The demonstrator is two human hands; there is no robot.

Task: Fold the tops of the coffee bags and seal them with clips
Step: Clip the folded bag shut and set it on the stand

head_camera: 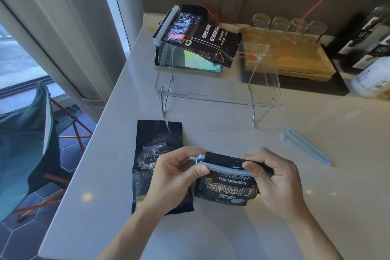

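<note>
Blue clip (226, 168) spans folded top of coffee bag (226, 190) betw. both hands, left hand (172, 177) pinching hinge end, right hand (272, 177) gripping other end w/ bag edge, prob. to snap it closed; unsealed bag (157, 150) just left, spare clip (306, 147) right.

Home kitchen counter (211, 228), upturned glasses (280, 24) on wooden tray (306, 65), window curtain (63, 27)

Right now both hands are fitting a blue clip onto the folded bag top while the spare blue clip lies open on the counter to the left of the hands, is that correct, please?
Not quite: the head view shows the spare blue clip lying open on the counter to the right of the hands, not the left. The left hand and right hand are fitting a blue clip onto the folded bag top.
</note>
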